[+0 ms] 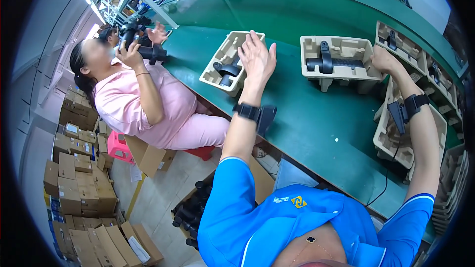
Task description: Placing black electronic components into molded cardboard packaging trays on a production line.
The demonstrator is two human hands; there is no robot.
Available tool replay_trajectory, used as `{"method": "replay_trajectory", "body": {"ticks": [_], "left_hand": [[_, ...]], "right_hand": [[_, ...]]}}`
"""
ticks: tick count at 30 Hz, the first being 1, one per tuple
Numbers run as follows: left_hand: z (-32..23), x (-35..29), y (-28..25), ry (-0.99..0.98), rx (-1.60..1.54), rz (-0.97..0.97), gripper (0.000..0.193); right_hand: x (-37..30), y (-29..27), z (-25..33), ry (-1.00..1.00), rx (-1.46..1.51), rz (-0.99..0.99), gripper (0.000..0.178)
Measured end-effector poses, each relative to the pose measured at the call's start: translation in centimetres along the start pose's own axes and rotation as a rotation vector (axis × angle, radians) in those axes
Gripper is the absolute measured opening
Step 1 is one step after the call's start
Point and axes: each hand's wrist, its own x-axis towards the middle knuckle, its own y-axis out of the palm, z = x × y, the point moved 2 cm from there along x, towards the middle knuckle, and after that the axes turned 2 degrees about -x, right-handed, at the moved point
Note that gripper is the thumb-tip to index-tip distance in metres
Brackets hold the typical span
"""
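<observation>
My left hand [257,58] is held with its fingers stretched out at the right edge of a beige molded pulp tray [231,44]. Whether it touches that rim I cannot tell. A black device with a round part [227,70] lies in the tray. Over to the right, my right hand [385,62] is closed on the right end of a second pulp tray [346,73]. In this tray rests a black cylindrical device [341,63] with an upright black piece [325,54] across it. Black bands with boxy attachments are on both my wrists.
Further pulp trays [420,59], some with black parts, line the green table [316,118] at right; stacked trays [452,183] stand at its edge. At left a person in pink [143,89] holds a black device [153,53]. Cardboard boxes [79,188] fill the floor's left side.
</observation>
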Motion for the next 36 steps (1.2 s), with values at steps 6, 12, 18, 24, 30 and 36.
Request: {"method": "replay_trajectory", "body": {"ticks": [6, 12, 18, 24, 30, 36], "left_hand": [[0.0, 1.3, 2.0, -0.018, -0.092, 0.383, 0.044], [1.1, -0.8, -3.4, 0.486, -0.467, 0.463, 0.042], [-4.2, -1.3, -7.9, 0.413, -0.295, 0.428, 0.053], [-8.1, -2.6, -7.6, -0.091, -0.441, 0.622, 0.06], [-6.9, -3.8, -3.3, 0.047, -0.317, 0.562, 0.038], [-5.1, -3.5, -1.9, 0.144, -0.331, 0.434, 0.03]], "right_hand": [[1.5, 0.8, -2.0, -0.025, -0.073, 0.113, 0.027], [1.2, 0.9, -1.0, 0.051, 0.105, 0.19, 0.028], [-0.1, 1.0, -0.8, -0.011, 0.37, 0.23, 0.032], [-1.5, 0.2, -0.5, 0.026, 0.382, 0.435, 0.042], [-9.9, -5.6, -2.0, -0.29, -0.141, 0.032, 0.051], [-28.0, -8.5, -9.0, -0.176, 0.15, -0.349, 0.045]]}}
